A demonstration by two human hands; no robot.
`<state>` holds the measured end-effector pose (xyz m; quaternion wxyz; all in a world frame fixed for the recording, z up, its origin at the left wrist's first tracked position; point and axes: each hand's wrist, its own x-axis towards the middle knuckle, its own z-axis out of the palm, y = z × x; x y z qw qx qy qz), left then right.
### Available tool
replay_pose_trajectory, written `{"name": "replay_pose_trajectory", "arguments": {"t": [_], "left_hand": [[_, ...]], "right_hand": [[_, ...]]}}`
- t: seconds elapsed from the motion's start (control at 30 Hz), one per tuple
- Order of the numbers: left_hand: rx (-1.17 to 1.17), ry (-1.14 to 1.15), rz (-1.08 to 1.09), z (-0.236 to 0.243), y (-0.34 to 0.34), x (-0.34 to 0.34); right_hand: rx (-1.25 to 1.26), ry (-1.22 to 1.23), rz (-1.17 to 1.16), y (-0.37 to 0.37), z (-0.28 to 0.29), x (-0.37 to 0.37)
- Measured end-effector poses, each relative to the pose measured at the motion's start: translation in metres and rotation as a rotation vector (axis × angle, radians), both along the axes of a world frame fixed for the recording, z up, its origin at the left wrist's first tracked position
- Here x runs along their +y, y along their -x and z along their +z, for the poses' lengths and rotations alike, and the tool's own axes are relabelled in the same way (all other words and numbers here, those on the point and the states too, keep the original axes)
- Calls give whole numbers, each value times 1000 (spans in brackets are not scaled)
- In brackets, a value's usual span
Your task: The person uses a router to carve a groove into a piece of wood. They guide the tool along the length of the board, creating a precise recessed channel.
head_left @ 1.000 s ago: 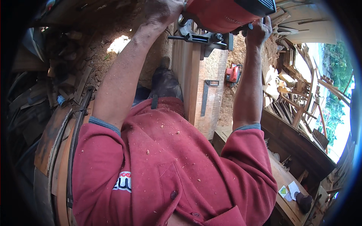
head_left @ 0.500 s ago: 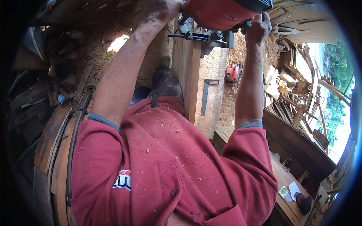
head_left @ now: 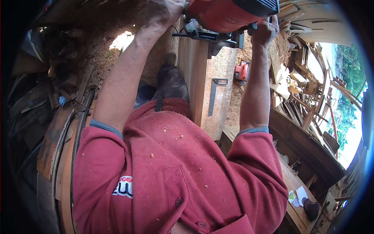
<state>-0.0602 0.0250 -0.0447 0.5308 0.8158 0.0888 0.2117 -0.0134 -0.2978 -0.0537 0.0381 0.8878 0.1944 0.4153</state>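
A red router [head_left: 224, 17] with a metal base and side guide rests at the far end of a wooden board [head_left: 200, 74] standing on edge. My left hand [head_left: 163, 13] is closed on the router's left side; the fingertips are cut off by the upper edge. On the other side, my right hand [head_left: 264, 33] is wrapped round the right handle, next to a small knob. The cutter is hidden under the body. Right of the board, a try square [head_left: 212, 95] lies on a pale, dusty bench top [head_left: 218, 124].
A smaller red power tool [head_left: 241, 71] sits on sawdust inside my right forearm. Wood offcuts [head_left: 304, 103] are heaped at the right, above a dark wooden box [head_left: 302, 142]. Long boards [head_left: 58, 148] stand at my left. Wood chips cover the ground.
The router and both hands have shifted slightly left and up in the picture, and the guide looks a little turned. Both hands keep their hold.
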Motion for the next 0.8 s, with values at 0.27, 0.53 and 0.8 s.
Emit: {"name": "replay_pose_trajectory", "arguments": {"t": [0.27,0.53,0.8], "left_hand": [[7,-15,11,-22,2,-1],[49,-13,11,11,1,2],[-9,-4,9,7,-2,-3]], "right_hand": [[-30,-136,-59,-1,-23,14],[75,-150,44,10,26,30],[128,-225,-11,15,18,21]]}}
